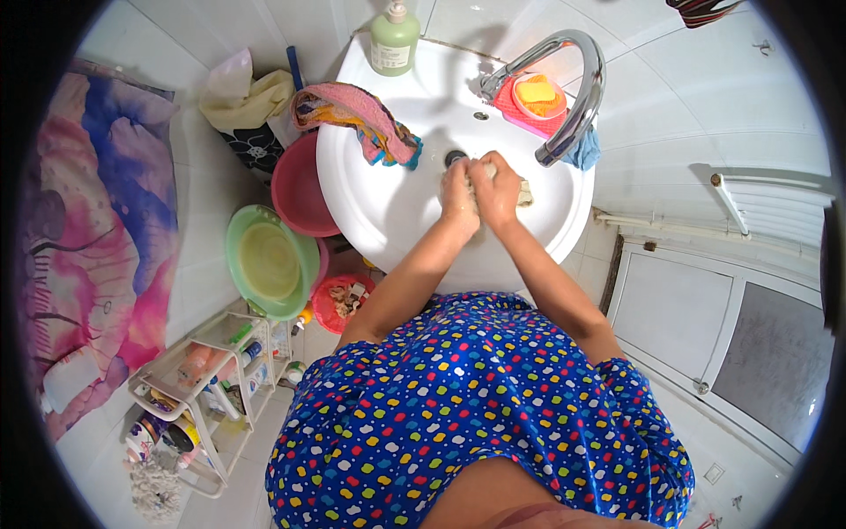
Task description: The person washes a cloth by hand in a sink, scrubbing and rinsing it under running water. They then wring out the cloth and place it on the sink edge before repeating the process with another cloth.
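Over the basin of a white washbasin (360, 218), my two hands are pressed together around a wet, pale beige cloth (525, 194). My left hand (461, 192) grips it from the left, close to the dark drain (455, 157). Fingers curled, my right hand (497, 188) clutches the cloth from the other side. One end of the cloth sticks out to the right of my right hand; most of it is hidden by my fingers. A chrome faucet (588, 79) arches over the basin's right side, and no water stream shows beneath its spout.
A patterned pink towel (370, 119) drapes over the basin's left rim. A green pump bottle (394, 43) and yellow soap in a dish (537, 92) stand along the back. Left below are a red basin (301, 188), a green basin (251, 221) and a shelf rack (218, 423).
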Tool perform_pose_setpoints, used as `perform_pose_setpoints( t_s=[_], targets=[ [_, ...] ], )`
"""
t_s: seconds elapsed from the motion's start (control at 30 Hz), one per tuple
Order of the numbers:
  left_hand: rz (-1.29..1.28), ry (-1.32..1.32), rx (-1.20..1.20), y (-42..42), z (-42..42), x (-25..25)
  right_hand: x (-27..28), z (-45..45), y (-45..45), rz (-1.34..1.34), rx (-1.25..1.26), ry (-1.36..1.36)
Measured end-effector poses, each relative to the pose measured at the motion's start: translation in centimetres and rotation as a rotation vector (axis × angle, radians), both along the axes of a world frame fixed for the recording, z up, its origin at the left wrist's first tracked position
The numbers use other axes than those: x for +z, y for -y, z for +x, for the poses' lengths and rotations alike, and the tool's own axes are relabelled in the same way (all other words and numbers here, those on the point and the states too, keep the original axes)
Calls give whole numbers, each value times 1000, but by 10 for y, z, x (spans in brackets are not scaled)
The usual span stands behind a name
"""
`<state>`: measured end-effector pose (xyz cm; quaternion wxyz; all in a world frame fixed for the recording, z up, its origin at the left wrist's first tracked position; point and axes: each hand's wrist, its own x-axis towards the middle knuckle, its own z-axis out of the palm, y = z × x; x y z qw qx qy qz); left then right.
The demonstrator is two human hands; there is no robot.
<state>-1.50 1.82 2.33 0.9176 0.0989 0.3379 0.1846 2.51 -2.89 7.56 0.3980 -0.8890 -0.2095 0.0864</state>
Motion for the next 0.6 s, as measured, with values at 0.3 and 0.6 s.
perform_pose_setpoints(
  t_s=[0.3, 0.6],
  targets=[
    [-46, 65, -239, -3, 1, 0, -22, 47, 12, -10, -136, 13],
    [763, -62, -507, -61, 0, 20, 25, 57, 56, -327, 243, 16]
  ],
)
